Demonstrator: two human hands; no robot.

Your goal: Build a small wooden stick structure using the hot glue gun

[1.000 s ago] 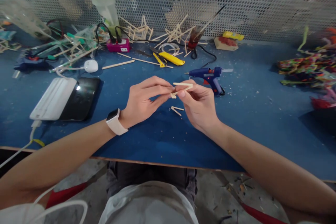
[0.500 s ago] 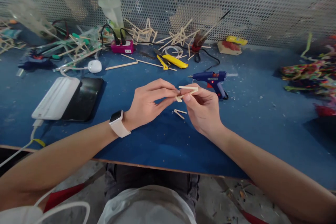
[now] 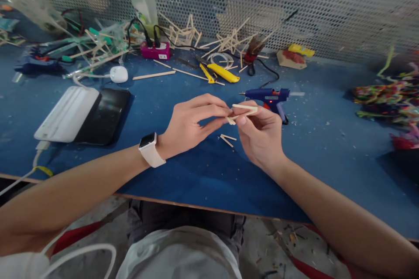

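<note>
Between both hands is a small angled piece made of thin wooden sticks (image 3: 245, 107), raised above the blue table. My right hand (image 3: 262, 133) pinches it between thumb and fingers. The fingertips of my left hand (image 3: 199, 120), the one with the watch on its wrist, are closed at the piece's left end; the exact contact is partly hidden. Below the hands, a loose V-shaped pair of sticks (image 3: 227, 140) lies on the table. Just behind my right hand rests a blue hot glue gun (image 3: 266, 94) with a small red light lit.
A yellow utility knife (image 3: 223, 73) and pliers lie behind the hands. Stick frames (image 3: 183, 35) stand by the mesh wall, near a purple power socket (image 3: 156, 51). At left are a white power bank (image 3: 67, 114) and black phone (image 3: 103, 117); colourful strands (image 3: 382, 96) lie right.
The camera view has shifted slightly, so the hands and stick piece appear a little further right. Both hands keep nearly the same grip.
</note>
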